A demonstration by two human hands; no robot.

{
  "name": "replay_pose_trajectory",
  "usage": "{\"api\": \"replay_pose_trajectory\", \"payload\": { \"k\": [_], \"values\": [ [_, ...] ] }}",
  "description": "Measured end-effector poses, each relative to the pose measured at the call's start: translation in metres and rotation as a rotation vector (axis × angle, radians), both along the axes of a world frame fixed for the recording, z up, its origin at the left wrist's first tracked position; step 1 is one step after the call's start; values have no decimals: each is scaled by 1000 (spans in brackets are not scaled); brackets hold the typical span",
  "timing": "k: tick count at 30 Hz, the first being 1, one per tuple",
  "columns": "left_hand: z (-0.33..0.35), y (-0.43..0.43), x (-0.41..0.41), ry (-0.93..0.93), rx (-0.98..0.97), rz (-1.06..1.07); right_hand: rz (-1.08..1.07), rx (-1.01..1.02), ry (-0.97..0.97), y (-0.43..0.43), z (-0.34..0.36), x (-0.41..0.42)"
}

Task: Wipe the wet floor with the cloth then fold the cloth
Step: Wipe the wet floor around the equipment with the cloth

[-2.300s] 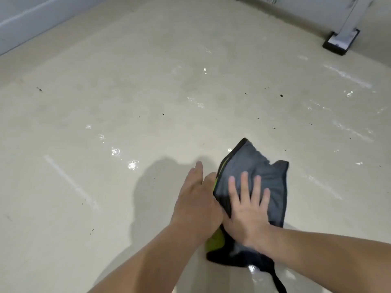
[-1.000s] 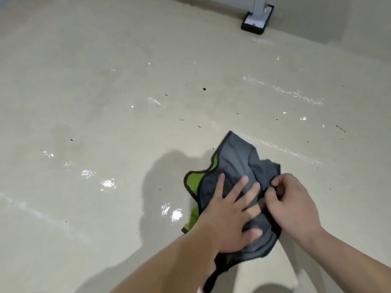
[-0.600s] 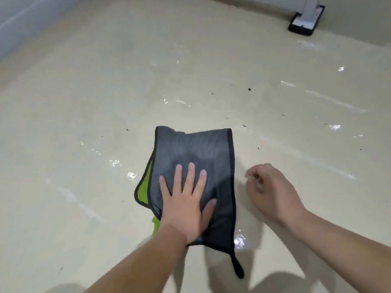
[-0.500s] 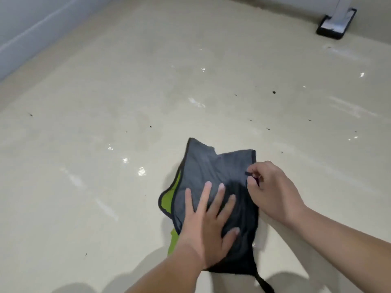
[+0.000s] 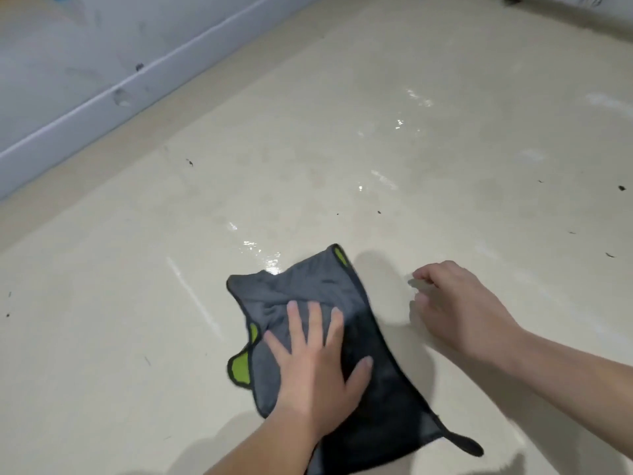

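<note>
A grey cloth (image 5: 308,293) with black trim and a lime-green underside lies rumpled on the beige floor (image 5: 137,337). My left hand (image 5: 315,368) presses flat on its middle, fingers spread. To the right, my right hand (image 5: 455,306) hovers just off the cloth's edge with loosely curled fingers and holds nothing. A black hanging loop (image 5: 462,443) sticks out from the cloth's near right corner. Shiny wet patches (image 5: 263,255) glisten just beyond the cloth's far edge.
A pale blue-grey wall with a skirting board (image 5: 102,104) runs along the upper left. More wet streaks (image 5: 383,178) and small dark specks (image 5: 621,187) dot the floor further out and to the right.
My right hand has let go of the cloth's right edge and moved off to the right. The left hand stays pressed on the cloth, which has shifted and turned on the floor.
</note>
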State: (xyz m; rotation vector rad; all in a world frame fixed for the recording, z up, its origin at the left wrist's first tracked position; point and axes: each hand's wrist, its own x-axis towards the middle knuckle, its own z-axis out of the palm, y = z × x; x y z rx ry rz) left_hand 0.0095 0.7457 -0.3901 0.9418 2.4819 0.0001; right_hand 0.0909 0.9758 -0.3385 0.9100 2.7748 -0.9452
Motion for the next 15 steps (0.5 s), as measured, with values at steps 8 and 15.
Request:
{"api": "replay_pose_trajectory", "payload": {
  "k": [8, 15],
  "values": [
    [4, 42, -154, -134, -134, -149, 175, 50, -235, -32, 14, -76],
    [7, 0, -312, -134, -145, -88, 187, 68, -446, -75, 2, -132]
  ]
}}
